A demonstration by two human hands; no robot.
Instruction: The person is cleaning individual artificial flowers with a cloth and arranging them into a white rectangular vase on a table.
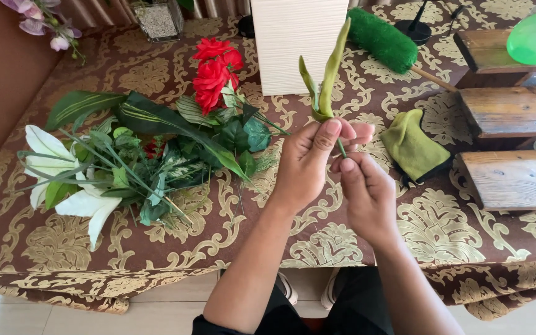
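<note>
Left hand [308,162] pinches the green sprig [325,77] at its base; right hand [367,192], just below, grips its stem. Keep both grips near that base so the leaves stay upright.

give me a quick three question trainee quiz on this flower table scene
1. True or false: both hands hold the green leaf sprig.
2. Which lies just right of the right hand? A) green cloth B) white lily C) red flowers
3. What stands behind the sprig, at the table's far edge?

Key: 1 true: the left hand pinches its base and the right hand grips the stem below. 2 A. 3 a white ribbed box.
</note>
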